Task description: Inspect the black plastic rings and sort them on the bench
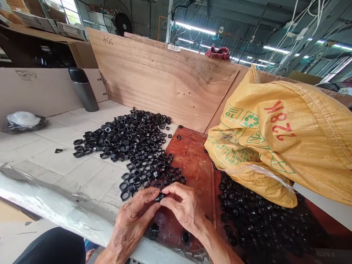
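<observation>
My left hand [132, 216] and my right hand [184, 205] meet near the table's front edge, both pinching one small black plastic ring [159, 197] between fingertips. Just beyond them spreads a large pile of black rings [129, 139] across the tiled surface. Two loose black pieces [154, 231] lie on the red-brown board [192, 161] under my wrists. On the right a second heap of black rings [247, 212] spills from under a yellow woven sack [286, 135].
A plywood panel [165, 77] walls the back of the table. A dark steel flask [82, 90] stands at the back left, a plastic bag [23, 121] lies at the far left. Clear plastic sheeting [41, 198] covers the table's front edge.
</observation>
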Available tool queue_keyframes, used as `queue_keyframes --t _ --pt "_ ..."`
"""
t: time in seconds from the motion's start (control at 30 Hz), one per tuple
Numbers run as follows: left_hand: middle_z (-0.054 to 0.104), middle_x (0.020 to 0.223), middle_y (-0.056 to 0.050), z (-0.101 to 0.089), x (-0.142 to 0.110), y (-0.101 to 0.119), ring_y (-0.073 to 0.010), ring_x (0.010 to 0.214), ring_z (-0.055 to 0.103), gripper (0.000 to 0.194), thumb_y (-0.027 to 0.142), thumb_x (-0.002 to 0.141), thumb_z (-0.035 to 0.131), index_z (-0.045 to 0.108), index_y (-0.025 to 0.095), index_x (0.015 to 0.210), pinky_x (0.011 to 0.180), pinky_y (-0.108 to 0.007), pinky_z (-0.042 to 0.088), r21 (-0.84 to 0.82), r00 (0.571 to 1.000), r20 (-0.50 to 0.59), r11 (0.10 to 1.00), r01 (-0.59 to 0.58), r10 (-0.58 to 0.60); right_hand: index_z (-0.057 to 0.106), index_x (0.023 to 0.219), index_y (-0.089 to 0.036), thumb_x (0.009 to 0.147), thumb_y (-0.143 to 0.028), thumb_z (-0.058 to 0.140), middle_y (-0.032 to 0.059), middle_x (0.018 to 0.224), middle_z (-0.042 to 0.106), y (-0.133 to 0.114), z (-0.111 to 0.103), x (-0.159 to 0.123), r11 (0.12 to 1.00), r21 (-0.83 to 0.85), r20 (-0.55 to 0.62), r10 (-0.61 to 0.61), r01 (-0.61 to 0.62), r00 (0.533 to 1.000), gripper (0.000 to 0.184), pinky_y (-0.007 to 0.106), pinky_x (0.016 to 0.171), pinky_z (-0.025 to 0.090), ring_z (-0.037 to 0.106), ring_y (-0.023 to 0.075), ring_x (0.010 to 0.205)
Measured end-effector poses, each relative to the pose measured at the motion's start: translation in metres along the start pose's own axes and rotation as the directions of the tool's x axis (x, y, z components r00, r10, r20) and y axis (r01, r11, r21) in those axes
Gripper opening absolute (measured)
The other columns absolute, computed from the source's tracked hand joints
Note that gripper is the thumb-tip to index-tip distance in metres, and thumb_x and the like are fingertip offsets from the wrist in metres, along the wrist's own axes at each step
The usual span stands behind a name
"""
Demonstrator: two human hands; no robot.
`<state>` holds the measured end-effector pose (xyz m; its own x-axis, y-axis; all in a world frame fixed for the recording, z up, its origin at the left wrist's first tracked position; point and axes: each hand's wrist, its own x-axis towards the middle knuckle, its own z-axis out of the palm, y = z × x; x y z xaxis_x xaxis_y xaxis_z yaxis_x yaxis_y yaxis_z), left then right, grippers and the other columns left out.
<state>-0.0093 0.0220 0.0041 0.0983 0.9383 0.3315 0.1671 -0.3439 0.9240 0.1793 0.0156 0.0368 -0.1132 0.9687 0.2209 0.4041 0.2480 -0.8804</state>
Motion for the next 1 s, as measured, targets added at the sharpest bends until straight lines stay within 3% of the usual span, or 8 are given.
queue_keyframes --t 0.1,0.33,0.47,0.6,0.7,0.8,0.9,1.0 --pt "0.082 0.108 -0.002 0.000 -0.001 -0.001 -0.0205 0.093 0.080 0.019 0.025 0.083 0.076 0.081 0.030 0.102 0.083 -0.025 0.065 -0.005 0.997 -0.023 0.998 -0.068 0.068 0.077 0.098 -0.023 0.087 -0.024 0.078 0.0008 0.093 0.074 0.000 0.001 0.000 0.999 0.019 -0.010 -0.030 0.030 1.000 0.011 0.023 0.073 0.050 0.068 0.0154 0.082" --pt "0.081 0.110 0.000 0.001 -0.003 -0.003 -0.0201 0.094 0.080 0.021 0.027 0.085 0.075 0.076 0.031 0.106 0.083 -0.027 0.065 -0.029 1.000 -0.009 1.000 0.011 -0.011 0.078 0.100 -0.023 0.087 -0.022 0.077 0.0027 0.097 0.075 0.000 0.001 0.001 0.997 0.059 -0.004 -0.053 0.053 0.999 0.013 0.024 0.076 0.052 0.070 0.0171 0.087" --pt "0.079 0.111 -0.001 0.000 -0.002 -0.004 -0.0202 0.098 0.078 0.017 0.028 0.087 0.074 0.075 0.030 0.105 0.083 -0.027 0.065 0.010 0.999 0.007 0.999 -0.036 0.036 0.076 0.099 -0.019 0.092 -0.031 0.073 0.0030 0.088 0.073 0.001 0.003 0.001 0.998 0.065 0.008 -0.007 0.006 1.000 0.014 0.022 0.064 0.052 0.070 0.0146 0.070" --pt "0.077 0.114 -0.001 -0.002 -0.004 -0.008 -0.0194 0.103 0.076 0.019 0.028 0.088 0.074 0.075 0.032 0.106 0.089 -0.027 0.063 0.040 0.997 0.056 0.998 -0.054 0.052 0.073 0.088 -0.020 0.100 -0.037 0.062 0.0007 0.072 0.068 0.002 0.007 -0.002 0.996 -0.089 0.031 -0.024 0.027 0.999 0.024 0.022 0.059 0.045 0.064 0.0127 0.060" --pt "0.077 0.116 -0.002 -0.001 -0.005 -0.008 -0.0207 0.107 0.075 0.019 0.028 0.089 0.073 0.075 0.032 0.107 0.091 -0.030 0.062 0.017 0.995 0.095 0.999 -0.041 0.039 0.067 0.075 -0.019 0.099 -0.041 0.063 0.0005 0.066 0.063 0.001 0.009 -0.004 0.981 -0.188 -0.046 -0.045 0.036 0.998 0.032 0.023 0.059 0.042 0.060 0.0133 0.061" --pt "0.078 0.113 -0.002 -0.001 -0.002 -0.002 -0.0211 0.102 0.076 0.017 0.031 0.088 0.073 0.076 0.030 0.105 0.088 -0.030 0.063 0.018 0.998 0.062 1.000 0.006 -0.007 0.069 0.092 -0.019 0.099 -0.040 0.061 -0.0007 0.067 0.063 -0.004 0.008 -0.004 0.993 -0.119 -0.076 0.001 -0.010 0.997 0.024 0.023 0.058 0.043 0.059 0.0126 0.058" --pt "0.080 0.106 -0.003 -0.002 0.000 0.003 -0.0212 0.095 0.077 0.015 0.034 0.085 0.075 0.078 0.029 0.099 0.086 -0.029 0.064 0.038 0.999 -0.009 0.998 0.043 -0.043 0.071 0.105 -0.019 0.099 -0.031 0.058 0.0024 0.082 0.068 -0.010 0.003 -0.004 0.996 -0.062 0.017 -0.062 0.063 0.998 0.019 0.023 0.070 0.047 0.065 0.0143 0.072" --pt "0.080 0.105 -0.003 -0.003 0.002 0.006 -0.0224 0.095 0.078 0.015 0.035 0.083 0.076 0.078 0.028 0.096 0.084 -0.029 0.064 0.038 0.998 -0.011 0.998 0.057 -0.057 0.071 0.081 -0.018 0.096 -0.033 0.063 -0.0009 0.067 0.060 -0.011 0.000 -0.003 0.990 -0.137 0.009 -0.032 0.033 0.999 0.023 0.023 0.061 0.041 0.057 0.0129 0.062"
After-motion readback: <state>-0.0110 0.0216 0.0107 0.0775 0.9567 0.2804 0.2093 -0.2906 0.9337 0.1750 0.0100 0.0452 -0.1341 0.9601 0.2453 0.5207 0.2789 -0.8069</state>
